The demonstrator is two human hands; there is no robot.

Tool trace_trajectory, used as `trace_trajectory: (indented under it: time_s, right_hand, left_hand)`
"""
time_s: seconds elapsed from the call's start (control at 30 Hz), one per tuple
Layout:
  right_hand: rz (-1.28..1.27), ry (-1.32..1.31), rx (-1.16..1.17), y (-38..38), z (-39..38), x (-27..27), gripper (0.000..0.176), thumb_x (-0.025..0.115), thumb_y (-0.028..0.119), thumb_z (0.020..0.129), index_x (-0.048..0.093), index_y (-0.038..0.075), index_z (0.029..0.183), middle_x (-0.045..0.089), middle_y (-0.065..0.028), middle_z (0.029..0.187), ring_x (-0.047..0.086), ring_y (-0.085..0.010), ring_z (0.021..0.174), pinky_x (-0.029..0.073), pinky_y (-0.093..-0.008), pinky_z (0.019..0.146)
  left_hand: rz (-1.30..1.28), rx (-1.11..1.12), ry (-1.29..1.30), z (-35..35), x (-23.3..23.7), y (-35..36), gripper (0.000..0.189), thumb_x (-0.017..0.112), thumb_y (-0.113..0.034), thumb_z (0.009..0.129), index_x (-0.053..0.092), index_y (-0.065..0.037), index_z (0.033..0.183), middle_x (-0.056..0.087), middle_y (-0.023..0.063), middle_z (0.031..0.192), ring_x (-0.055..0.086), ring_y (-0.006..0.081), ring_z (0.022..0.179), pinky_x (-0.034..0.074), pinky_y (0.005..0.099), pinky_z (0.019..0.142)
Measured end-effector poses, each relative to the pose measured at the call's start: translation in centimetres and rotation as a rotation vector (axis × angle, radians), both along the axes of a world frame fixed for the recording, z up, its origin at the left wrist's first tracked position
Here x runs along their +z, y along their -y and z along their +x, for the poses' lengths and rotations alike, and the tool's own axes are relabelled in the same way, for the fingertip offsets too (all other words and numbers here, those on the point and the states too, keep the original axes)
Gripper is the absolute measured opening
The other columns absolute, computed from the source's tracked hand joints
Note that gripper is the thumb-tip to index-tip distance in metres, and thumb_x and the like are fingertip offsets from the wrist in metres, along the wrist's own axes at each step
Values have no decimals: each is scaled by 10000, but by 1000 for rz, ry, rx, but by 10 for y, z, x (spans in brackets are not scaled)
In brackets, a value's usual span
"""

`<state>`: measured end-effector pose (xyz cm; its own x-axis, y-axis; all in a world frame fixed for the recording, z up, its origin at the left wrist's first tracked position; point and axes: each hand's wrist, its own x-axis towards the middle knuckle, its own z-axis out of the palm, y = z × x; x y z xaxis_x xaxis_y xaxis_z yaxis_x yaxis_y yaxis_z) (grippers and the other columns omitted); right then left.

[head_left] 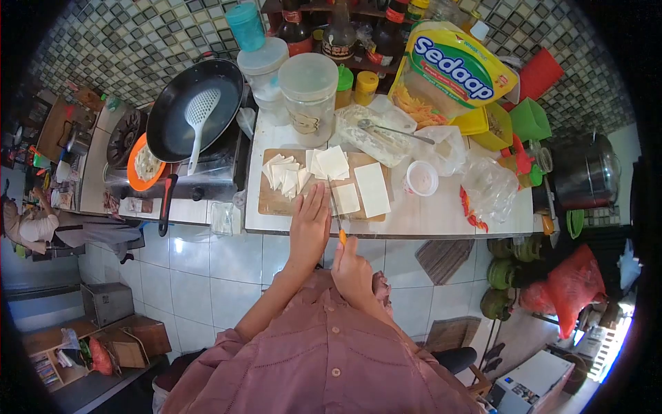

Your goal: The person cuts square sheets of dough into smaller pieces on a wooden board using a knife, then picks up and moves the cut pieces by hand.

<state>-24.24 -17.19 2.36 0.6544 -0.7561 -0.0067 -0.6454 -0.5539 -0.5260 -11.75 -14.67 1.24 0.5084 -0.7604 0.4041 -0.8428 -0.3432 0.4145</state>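
My right hand point(352, 270) is closed around the orange handle of a knife point(336, 208). Its blade points away from me, over thin white pastry sheets on a wooden cutting board point(277, 202). My left hand point(310, 224) lies with fingers stretched out at the board's near edge, just left of the blade; whether it presses on a sheet is hidden. Small cut pieces point(283, 172) lie in an overlapping pile on the left of the board. More squares point(332, 163) sit at the back middle, one square point(346, 199) right of the blade, and a longer strip point(372, 190) farther right.
On the left, a black frying pan point(172, 131) holding a white slotted spatula point(202, 110) sits on the stove beside an orange plate point(141, 181). Behind the board stand lidded jars point(308, 103). To the right are a small white cup point(421, 179), plastic bags point(491, 181) and red chillies point(472, 212).
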Motion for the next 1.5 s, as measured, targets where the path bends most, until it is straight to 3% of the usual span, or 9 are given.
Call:
trace_trajectory:
  time_s: [0.1, 0.43, 0.5, 1.5]
  right_hand:
    - [68, 7, -7, 0, 1, 3, 210, 445, 213, 926, 413, 8, 954, 526, -188, 474, 555, -396, 441, 449, -483, 403]
    - [41, 7, -21, 0, 3, 6, 219, 441, 229, 931, 414, 12, 945, 535, -201, 491, 557, -392, 444, 447, -485, 403]
    - [-17, 14, -29, 1, 6, 5, 233, 442, 257, 928, 406, 28, 908, 533, -159, 456, 560, -356, 412, 438, -465, 369]
    - [31, -30, -53, 0, 4, 9, 251, 443, 269, 922, 422, 26, 979, 556, -184, 494, 577, -389, 460, 467, -485, 419]
  left_hand:
    - [-6, -3, 3, 1, -1, 0, 424, 537, -54, 844, 473, 43, 1251, 436, 161, 1344, 423, 302, 1235, 325, 452, 1012]
    - [20, 5, 20, -1, 0, 1, 423, 521, -60, 854, 463, 42, 1260, 440, 163, 1341, 406, 295, 1252, 319, 458, 1016]
    - [16, 6, 7, -1, 0, 1, 427, 517, -58, 853, 459, 41, 1264, 440, 162, 1342, 399, 294, 1260, 316, 461, 1018]
    - [58, 10, 62, 0, -2, 0, 428, 528, -106, 863, 462, 45, 1258, 451, 160, 1336, 402, 274, 1262, 316, 446, 1025]
